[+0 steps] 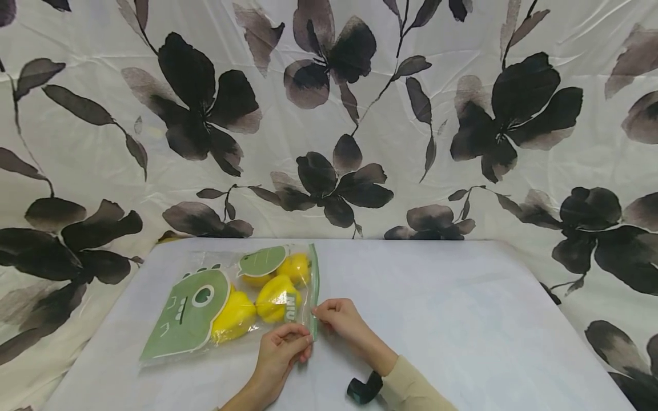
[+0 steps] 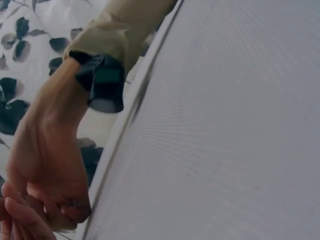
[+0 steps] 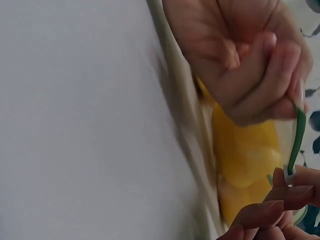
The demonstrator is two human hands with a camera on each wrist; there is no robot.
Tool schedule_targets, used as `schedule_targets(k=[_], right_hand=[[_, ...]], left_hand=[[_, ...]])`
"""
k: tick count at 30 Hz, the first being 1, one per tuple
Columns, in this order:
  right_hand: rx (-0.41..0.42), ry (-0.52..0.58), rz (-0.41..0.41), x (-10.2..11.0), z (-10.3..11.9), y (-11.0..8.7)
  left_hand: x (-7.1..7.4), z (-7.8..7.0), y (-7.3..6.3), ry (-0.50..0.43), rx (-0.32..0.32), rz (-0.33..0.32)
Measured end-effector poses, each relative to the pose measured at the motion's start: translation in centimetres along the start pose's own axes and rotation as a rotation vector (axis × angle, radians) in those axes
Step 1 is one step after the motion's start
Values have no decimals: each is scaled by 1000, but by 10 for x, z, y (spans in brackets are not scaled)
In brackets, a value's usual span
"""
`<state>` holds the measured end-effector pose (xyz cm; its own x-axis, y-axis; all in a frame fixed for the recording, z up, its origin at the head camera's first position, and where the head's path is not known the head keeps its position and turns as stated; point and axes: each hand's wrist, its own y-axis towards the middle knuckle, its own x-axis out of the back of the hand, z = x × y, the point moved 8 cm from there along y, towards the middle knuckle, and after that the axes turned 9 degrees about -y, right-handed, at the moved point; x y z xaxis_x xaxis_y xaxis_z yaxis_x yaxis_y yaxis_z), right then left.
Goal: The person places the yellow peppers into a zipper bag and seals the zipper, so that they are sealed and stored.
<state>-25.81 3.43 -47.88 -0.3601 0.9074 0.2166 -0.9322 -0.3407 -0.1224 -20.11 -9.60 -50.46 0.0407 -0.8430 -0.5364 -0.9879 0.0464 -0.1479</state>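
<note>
A clear zip bag (image 1: 185,325) printed with a green cartoon dinosaur lies at the left of the table. Several yellow fruits (image 1: 233,317) fill its right half, seen through the plastic. Along its right side runs a green zip edge (image 1: 315,268). My right hand (image 1: 344,319) pinches that edge below its middle, fingers curled. At the near end of the zip, my left hand (image 1: 283,351) grips the corner between thumb and fingers. In the right wrist view a small white slider (image 3: 288,175) sits on the green strip at the left fingertips (image 3: 300,192).
The table (image 1: 437,319) has a white cover, and its right half lies beyond my right hand. A black wrist camera (image 1: 365,388) is strapped to my right wrist. Behind the table hangs a white cloth (image 1: 385,142) with dark flowers.
</note>
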Motion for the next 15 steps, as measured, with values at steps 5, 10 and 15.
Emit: schedule_targets(k=[5,10,15], right_hand=[[-22,-36,-58,6,-1,20],[-27,-40,-103,9,0,37],[-18,-33,-124,9,2,44]], left_hand=[[0,1,-1,-10,17,-4],[0,1,-1,-16,21,-12],[0,1,-2,-14,28,-13]])
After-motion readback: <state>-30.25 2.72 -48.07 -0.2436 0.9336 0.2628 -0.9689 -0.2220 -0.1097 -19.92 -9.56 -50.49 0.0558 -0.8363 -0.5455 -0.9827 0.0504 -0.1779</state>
